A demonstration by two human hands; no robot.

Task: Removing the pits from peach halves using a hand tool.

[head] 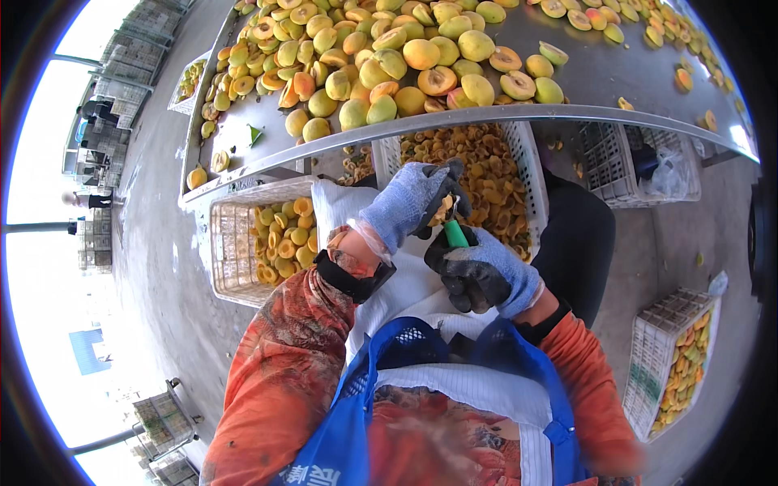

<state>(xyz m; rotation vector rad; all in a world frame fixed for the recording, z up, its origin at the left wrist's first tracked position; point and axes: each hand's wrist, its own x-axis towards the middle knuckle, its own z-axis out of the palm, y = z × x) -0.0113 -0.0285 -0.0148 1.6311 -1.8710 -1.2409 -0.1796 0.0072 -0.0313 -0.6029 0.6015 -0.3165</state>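
My left hand (408,200), in a blue knit glove with dark coated fingers, holds a peach half (444,211), mostly hidden by the fingers. My right hand (486,272), gloved the same way, grips the green handle (455,234) of a small metal-ended tool. Its metal end is at the fruit's cut side; its exact shape is hard to see. Both hands are above my lap, which a white woven sack (401,291) covers. Just beyond them, below the table edge, a white plastic crate (532,176) holds many brownish-orange fruit scraps (486,176).
Ahead, a metal table (583,67) with a raised rim carries a heap of halved peaches (419,54). A crate (234,290) of pitted halves (285,240) stands at left. At right are a crate (608,164) with plastic bags and another fruit crate (653,364).
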